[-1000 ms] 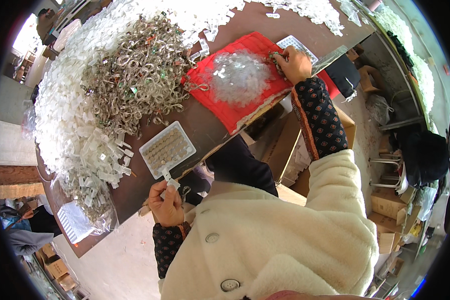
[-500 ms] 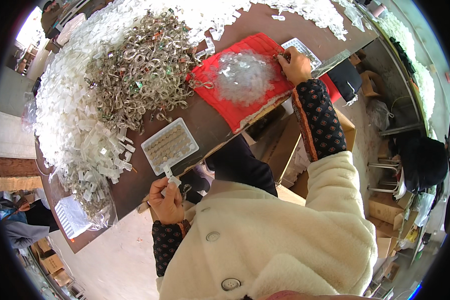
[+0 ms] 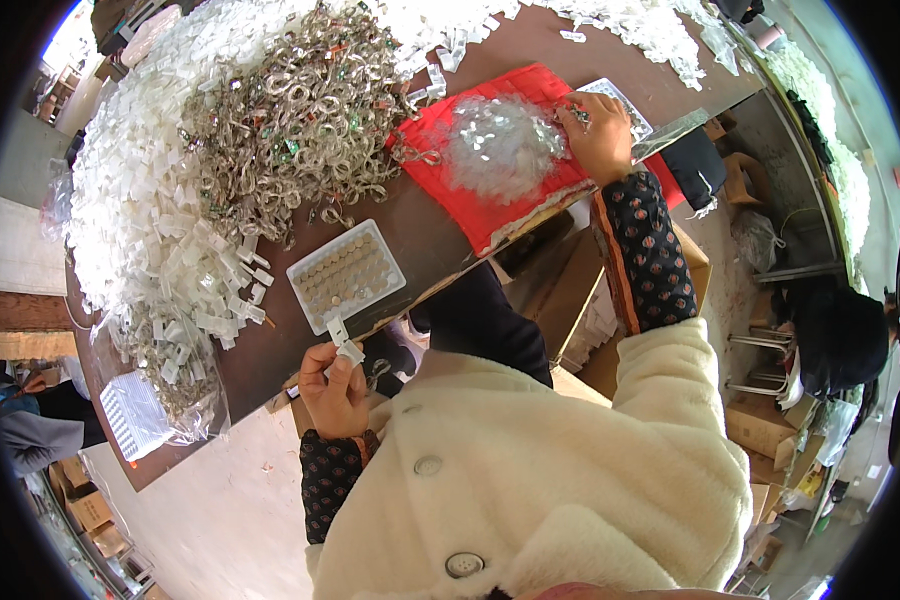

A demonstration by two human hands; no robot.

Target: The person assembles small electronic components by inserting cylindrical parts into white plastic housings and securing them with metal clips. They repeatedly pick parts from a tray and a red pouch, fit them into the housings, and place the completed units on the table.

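Note:
My left hand [image 3: 335, 392] is closed on a small white plastic piece [image 3: 342, 340] at the near table edge, just below a white tray [image 3: 345, 275] filled with small round brown parts. My right hand [image 3: 600, 135] reaches far across the table, its fingers pinched down at the far edge of a red cloth [image 3: 480, 180]. A heap of small clear pieces [image 3: 495, 145] lies on that cloth beside the hand. Whether the right fingers hold anything cannot be made out.
A big tangle of silvery metal rings [image 3: 290, 120] covers the middle of the brown table [image 3: 410, 240]. White plastic pieces [image 3: 150, 230] are heaped along the left and far sides. Another clear tray [image 3: 625, 105] lies past the right hand. Cardboard boxes [image 3: 770, 420] stand on the floor at right.
The view has shifted slightly. My left hand has edged up toward the white tray with the plastic piece. My right hand stays at the far edge of the red cloth.

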